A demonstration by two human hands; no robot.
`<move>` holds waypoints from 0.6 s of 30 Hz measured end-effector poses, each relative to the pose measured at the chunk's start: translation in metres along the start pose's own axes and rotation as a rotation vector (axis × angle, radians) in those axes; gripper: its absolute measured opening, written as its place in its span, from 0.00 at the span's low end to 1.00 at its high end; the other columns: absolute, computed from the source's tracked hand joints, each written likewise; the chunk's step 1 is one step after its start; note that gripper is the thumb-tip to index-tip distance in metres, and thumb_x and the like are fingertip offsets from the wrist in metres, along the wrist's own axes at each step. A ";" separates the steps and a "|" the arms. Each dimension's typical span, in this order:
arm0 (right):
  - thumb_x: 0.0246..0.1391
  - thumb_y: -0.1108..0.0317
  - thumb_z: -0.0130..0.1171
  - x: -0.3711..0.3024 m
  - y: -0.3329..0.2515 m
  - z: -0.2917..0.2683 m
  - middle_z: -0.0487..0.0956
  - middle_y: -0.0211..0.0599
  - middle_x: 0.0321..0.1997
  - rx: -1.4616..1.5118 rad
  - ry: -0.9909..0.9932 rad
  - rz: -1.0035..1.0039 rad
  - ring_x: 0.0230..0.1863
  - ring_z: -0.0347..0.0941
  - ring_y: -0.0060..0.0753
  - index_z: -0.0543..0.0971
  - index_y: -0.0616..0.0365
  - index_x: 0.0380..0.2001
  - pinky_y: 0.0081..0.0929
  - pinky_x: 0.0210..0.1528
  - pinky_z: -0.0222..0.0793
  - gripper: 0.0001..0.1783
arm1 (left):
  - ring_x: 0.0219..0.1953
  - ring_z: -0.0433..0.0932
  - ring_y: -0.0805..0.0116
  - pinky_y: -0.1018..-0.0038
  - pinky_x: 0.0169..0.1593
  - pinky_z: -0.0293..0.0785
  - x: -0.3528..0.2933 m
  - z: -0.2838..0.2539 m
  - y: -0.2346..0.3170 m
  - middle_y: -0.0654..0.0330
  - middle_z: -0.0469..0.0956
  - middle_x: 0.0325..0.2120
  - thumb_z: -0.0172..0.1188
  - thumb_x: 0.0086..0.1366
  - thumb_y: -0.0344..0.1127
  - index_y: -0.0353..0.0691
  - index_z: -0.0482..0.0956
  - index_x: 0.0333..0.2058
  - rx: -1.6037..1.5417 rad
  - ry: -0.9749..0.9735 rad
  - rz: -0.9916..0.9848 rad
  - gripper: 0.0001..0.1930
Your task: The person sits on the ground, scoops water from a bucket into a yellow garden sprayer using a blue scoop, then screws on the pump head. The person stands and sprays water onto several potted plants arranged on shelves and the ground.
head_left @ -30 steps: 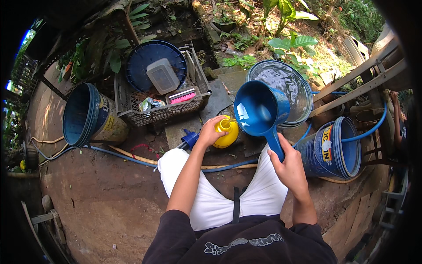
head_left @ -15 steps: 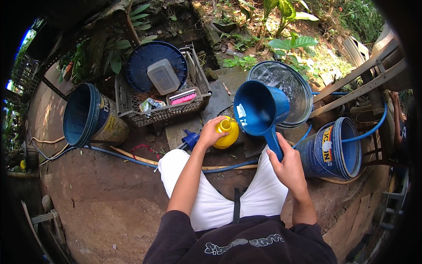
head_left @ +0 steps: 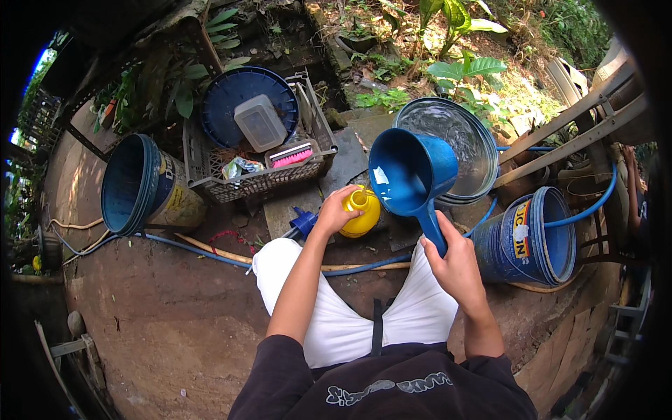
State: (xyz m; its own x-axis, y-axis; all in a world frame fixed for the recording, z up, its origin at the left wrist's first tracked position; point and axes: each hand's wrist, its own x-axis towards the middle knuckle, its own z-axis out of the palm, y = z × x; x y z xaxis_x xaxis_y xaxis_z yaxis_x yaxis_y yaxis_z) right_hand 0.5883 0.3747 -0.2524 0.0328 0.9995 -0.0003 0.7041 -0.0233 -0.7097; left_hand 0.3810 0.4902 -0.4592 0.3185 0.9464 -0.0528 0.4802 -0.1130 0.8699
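- Just changed: R hand has brought the blue dipper a touch left vs. half a sec ago; L hand & yellow bottle look abt. the same.
- Meaning: dipper's lip is now a bit nearer the bottle's open mouth, bottle held steady; lip seems approx. lined up w/ it. Can't tell if any liquid's running between.
- R fingers: closed round dipper handle, thumb along top; dipper tilted, opening facing L.
- L fingers: partly open, curved round bottle's neck/shoulder; bottle upright on ground, in front of person's knees.
- Nearby: blue nozzle-like piece just L of bottle; round tub w/ water behind dipper, partly hidden; blue bucket to R, hose into it.
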 end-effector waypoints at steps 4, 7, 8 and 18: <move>0.49 0.72 0.56 0.002 0.001 0.002 0.77 0.60 0.30 -0.003 -0.001 -0.009 0.32 0.76 0.57 0.67 0.73 0.51 0.39 0.34 0.70 0.26 | 0.53 0.69 0.55 0.67 0.59 0.61 0.000 -0.001 0.001 0.58 0.72 0.51 0.69 0.43 0.35 0.44 0.74 0.49 -0.015 -0.005 -0.011 0.30; 0.49 0.72 0.56 0.002 0.002 0.005 0.77 0.60 0.29 -0.020 0.008 -0.032 0.32 0.76 0.57 0.67 0.73 0.51 0.39 0.33 0.71 0.26 | 0.53 0.69 0.55 0.67 0.59 0.61 0.000 -0.001 0.000 0.58 0.72 0.52 0.69 0.43 0.36 0.44 0.74 0.49 -0.011 0.003 0.001 0.30; 0.49 0.72 0.56 0.003 0.003 0.005 0.77 0.60 0.29 -0.030 0.011 -0.040 0.32 0.76 0.56 0.67 0.73 0.51 0.38 0.33 0.71 0.26 | 0.53 0.69 0.56 0.67 0.59 0.61 0.000 -0.001 0.000 0.58 0.72 0.52 0.69 0.43 0.36 0.44 0.74 0.49 -0.012 0.002 0.000 0.30; 0.48 0.72 0.57 0.003 0.000 0.009 0.77 0.60 0.28 -0.035 -0.003 -0.031 0.30 0.76 0.57 0.67 0.71 0.51 0.39 0.32 0.71 0.25 | 0.54 0.68 0.56 0.67 0.59 0.61 -0.001 0.000 0.000 0.58 0.72 0.52 0.69 0.43 0.35 0.44 0.73 0.50 -0.014 0.010 -0.007 0.31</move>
State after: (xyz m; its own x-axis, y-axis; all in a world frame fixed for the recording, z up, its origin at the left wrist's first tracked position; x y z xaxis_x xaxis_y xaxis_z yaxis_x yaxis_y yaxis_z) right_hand 0.5824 0.3778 -0.2591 0.0090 0.9998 0.0191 0.7293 0.0065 -0.6842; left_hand 0.3804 0.4892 -0.4588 0.3074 0.9500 -0.0542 0.4712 -0.1025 0.8760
